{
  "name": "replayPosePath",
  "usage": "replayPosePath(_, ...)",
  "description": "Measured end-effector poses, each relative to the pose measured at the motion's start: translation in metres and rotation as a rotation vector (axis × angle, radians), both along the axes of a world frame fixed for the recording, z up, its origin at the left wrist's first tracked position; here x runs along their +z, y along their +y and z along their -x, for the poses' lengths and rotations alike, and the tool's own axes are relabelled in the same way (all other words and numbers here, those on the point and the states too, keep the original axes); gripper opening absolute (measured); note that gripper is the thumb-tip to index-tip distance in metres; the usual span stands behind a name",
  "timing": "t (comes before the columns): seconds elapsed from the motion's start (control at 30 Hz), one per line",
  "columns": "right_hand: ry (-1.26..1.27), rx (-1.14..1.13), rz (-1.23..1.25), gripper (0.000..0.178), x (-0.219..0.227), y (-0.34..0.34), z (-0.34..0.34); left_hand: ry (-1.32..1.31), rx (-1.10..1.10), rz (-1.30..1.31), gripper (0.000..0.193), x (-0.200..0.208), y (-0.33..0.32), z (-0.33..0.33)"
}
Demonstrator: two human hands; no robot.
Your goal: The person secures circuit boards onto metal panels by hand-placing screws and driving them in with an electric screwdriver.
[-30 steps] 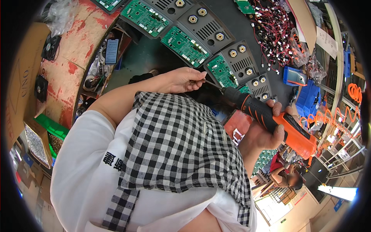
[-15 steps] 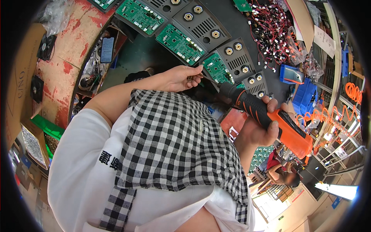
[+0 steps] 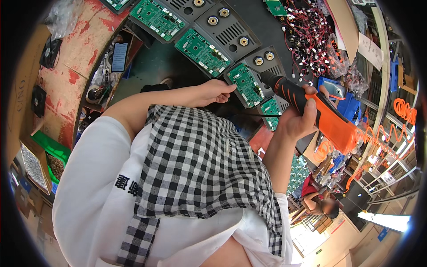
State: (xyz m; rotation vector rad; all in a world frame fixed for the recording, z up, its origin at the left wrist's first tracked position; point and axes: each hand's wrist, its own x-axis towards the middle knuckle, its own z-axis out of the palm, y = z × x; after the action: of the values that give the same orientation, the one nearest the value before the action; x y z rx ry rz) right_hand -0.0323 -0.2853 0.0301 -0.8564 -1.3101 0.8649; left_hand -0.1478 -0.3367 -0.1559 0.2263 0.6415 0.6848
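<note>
My right hand (image 3: 303, 116) is closed around the grip of an orange-and-black power screwdriver (image 3: 339, 130). Its black nose is over a dark grey vented panel (image 3: 276, 67) with brass fittings and a green circuit board (image 3: 243, 82) on its near part. At that board's left edge is my left hand (image 3: 217, 91), with its fingers curled in and the thumb toward the board. Whatever those fingers hold, if anything, is hidden. The screwdriver's bit tip cannot be made out against the panel.
More panels with circuit boards (image 3: 202, 52) stand in a row along the dark table's near edge. Beyond them lies a heap of red-wired parts (image 3: 307, 38). Blue bins (image 3: 349, 106) and orange coiled hoses (image 3: 404, 111) are at the right. Another person (image 3: 321, 204) sits farther off at lower right.
The screwdriver has swung up and away from my left hand, its nose now over the panel. My right hand has risen with it. My left hand has shifted slightly.
</note>
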Motion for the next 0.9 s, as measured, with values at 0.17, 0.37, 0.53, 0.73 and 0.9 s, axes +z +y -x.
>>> replayPosePath(0.17,-0.012,-0.002,-0.012,0.035,-0.003,0.001,0.006,0.09,-0.004,0.029,0.032,-0.001,0.013,-0.013)
replayPosePath(0.37,-0.003,0.04,-0.013,0.036,-0.004,-0.004,0.007,0.233,0.068,-0.028,0.031,0.004,0.01,-0.017)
replayPosePath(0.53,-0.063,0.095,-0.087,0.041,-0.001,-0.009,0.017,0.235,0.086,-0.037,0.029,0.003,0.003,-0.014)
replayPosePath(0.73,-0.289,0.302,-0.204,0.047,-0.001,-0.007,0.03,0.24,0.153,-0.042,0.025,0.009,0.002,-0.016)
replayPosePath(0.9,-0.308,0.264,-0.196,0.028,-0.01,-0.008,0.053,0.205,0.248,-0.088,0.023,0.01,0.0,-0.02)
